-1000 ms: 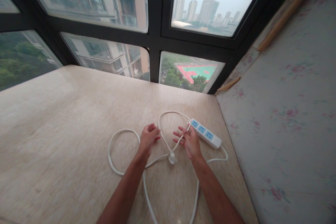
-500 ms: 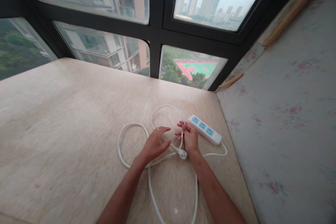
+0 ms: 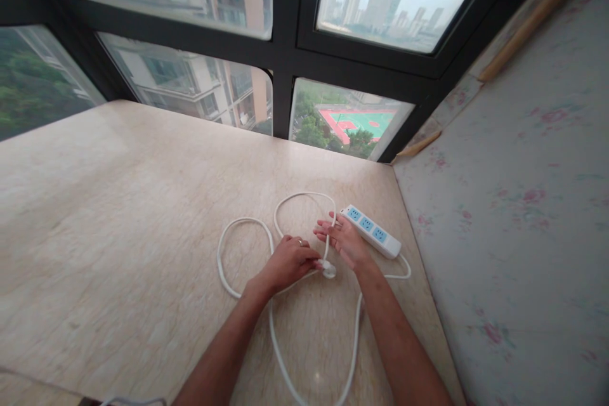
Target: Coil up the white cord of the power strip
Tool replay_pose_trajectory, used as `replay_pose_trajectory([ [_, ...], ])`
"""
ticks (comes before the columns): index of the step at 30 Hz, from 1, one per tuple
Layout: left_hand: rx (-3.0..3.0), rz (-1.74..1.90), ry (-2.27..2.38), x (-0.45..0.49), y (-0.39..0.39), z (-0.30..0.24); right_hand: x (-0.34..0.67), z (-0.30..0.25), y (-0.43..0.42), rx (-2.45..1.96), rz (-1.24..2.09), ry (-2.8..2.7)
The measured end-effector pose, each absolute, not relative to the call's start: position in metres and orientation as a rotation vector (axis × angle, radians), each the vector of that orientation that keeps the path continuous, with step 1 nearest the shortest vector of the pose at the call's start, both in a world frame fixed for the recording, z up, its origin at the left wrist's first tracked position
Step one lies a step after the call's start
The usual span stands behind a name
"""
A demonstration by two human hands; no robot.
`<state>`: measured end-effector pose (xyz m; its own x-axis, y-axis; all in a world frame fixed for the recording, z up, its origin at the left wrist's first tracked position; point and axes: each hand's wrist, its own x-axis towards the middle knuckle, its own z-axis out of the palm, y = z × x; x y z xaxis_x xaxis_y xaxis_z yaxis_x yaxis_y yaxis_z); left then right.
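Observation:
A white power cord (image 3: 354, 355) lies in loose loops on the beige stone sill. My left hand (image 3: 292, 263) is closed at the white plug (image 3: 328, 269), its fingertips pinching the end where cord and plug meet. Palm turned up, my right hand (image 3: 345, 241) has its fingers stretched out to the left. One stretch of the cord runs across those fingers; whether the thumb presses on it is hard to tell. Just beyond the right hand lies a white power strip (image 3: 372, 231) with three blue sockets, its cord leaving from the near end.
Dark window frames (image 3: 280, 63) rise behind the stone sill (image 3: 143, 203). A wall with flowered paper (image 3: 514, 222) closes off the right side, beside the power strip. At the bottom left, part of a grey-white cable (image 3: 133, 401) shows by the sill's front edge.
My left hand has moved right and down and closed its fingers at the plug. My right hand has turned palm up, with its fingers stretched out under the cord.

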<state>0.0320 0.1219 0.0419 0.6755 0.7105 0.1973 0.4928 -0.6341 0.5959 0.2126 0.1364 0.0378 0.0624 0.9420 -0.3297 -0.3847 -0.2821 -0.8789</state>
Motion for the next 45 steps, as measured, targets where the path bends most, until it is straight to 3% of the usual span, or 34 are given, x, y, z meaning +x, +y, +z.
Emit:
replay_pose_trajectory([
  [14,1.9,1.164,1.119,0.031,0.124,0.04,0.215,0.029,0.135,-1.326,1.49,-0.809],
  [23,1.866,1.198,1.205,0.034,0.125,0.035,0.218,0.044,0.134,-1.284,1.517,-0.885],
  [30,1.551,1.281,1.187,0.036,0.124,0.043,0.215,0.057,0.129,-1.511,1.067,-1.206],
  [34,1.468,1.338,1.129,0.042,0.121,0.039,0.198,0.072,0.121,-1.211,1.388,-1.283],
  [37,1.503,1.358,1.093,0.047,0.118,0.036,0.184,0.074,0.119,-1.091,1.504,-1.156],
  [45,1.951,1.357,1.088,0.048,0.116,0.035,0.187,0.067,0.127,-1.185,1.301,-0.894],
])
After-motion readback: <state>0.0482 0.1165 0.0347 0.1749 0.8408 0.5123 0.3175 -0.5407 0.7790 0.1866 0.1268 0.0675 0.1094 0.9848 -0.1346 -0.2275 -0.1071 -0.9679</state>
